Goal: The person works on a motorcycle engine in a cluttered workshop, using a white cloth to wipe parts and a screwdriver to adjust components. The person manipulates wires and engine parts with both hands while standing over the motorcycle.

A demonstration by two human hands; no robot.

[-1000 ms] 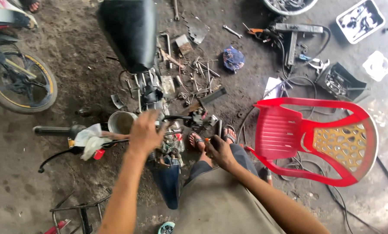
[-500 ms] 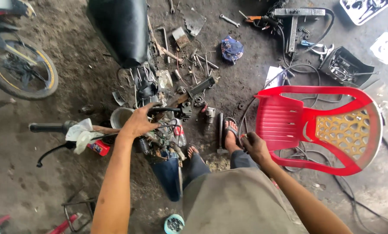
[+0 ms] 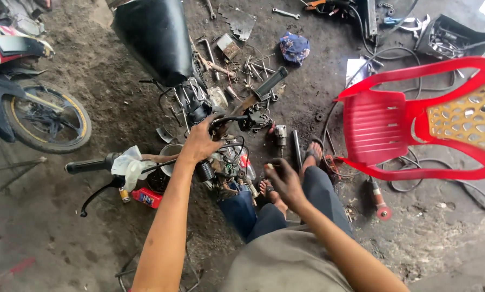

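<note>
Two hands, left hand (image 3: 200,141) gripping handlebar (image 3: 145,162)

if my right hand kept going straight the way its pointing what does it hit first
Likely the stripped motorcycle's wiring and engine parts just beyond the right hand; depth is unclear from above.

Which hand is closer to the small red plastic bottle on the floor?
Left. The left hand grips the handlebar just up-right of the small red plastic bottle; the right hand is far off to its right.
</note>
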